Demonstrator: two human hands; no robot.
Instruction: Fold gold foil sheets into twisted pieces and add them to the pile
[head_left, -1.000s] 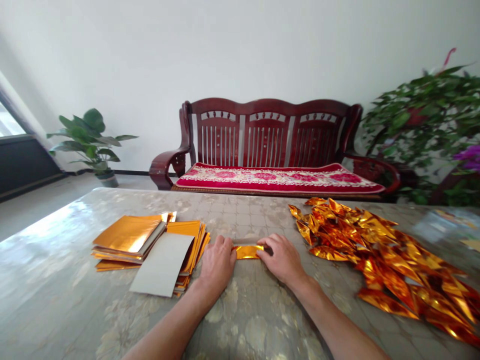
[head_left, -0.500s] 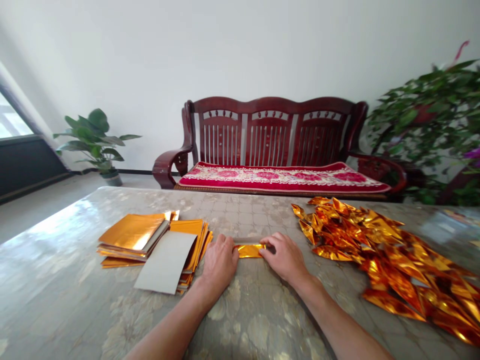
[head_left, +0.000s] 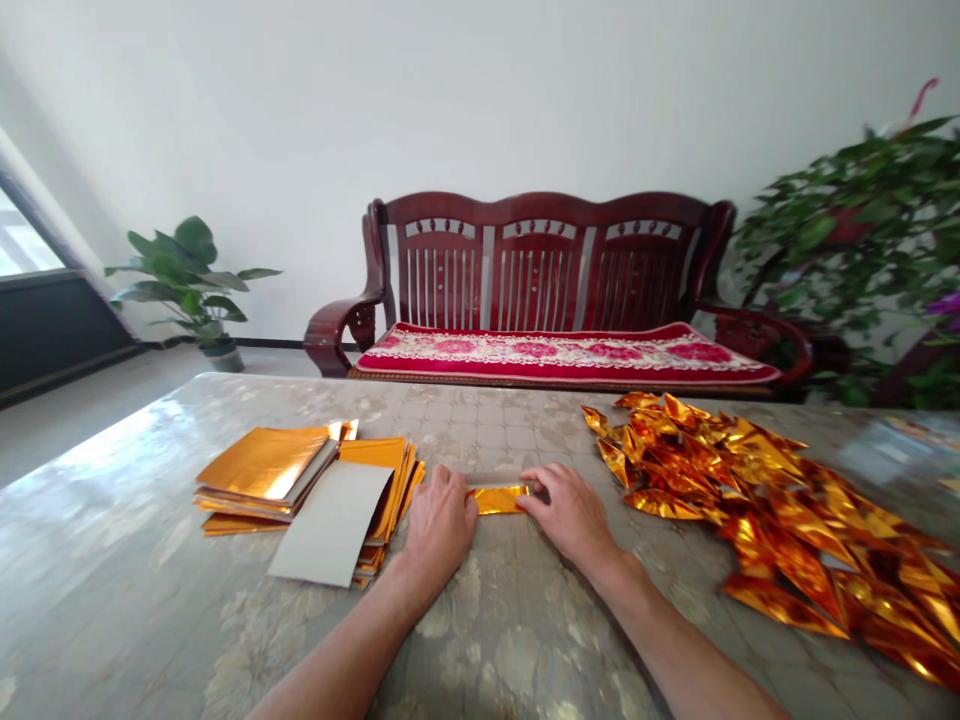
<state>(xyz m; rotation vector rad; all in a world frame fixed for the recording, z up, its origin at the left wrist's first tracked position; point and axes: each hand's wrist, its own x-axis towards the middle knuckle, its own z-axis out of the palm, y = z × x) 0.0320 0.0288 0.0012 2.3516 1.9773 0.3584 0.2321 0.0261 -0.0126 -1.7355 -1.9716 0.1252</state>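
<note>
Over the remote link I see the gold paper (head_left: 501, 500) at six o'clock, its ends held by the bunched fingers of the left hand (head_left: 441, 515) and the nearly closed thumb and forefinger of the right hand (head_left: 571, 508), with paper stacks (head_left: 262, 465) at eight and foil pieces (head_left: 750, 470) at four.

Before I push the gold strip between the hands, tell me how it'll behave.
The gold strip is probably light, looking like thin foil paper. Its gloss suggests slipperiness, though the left hand and right hand likely steady its ends.
</note>
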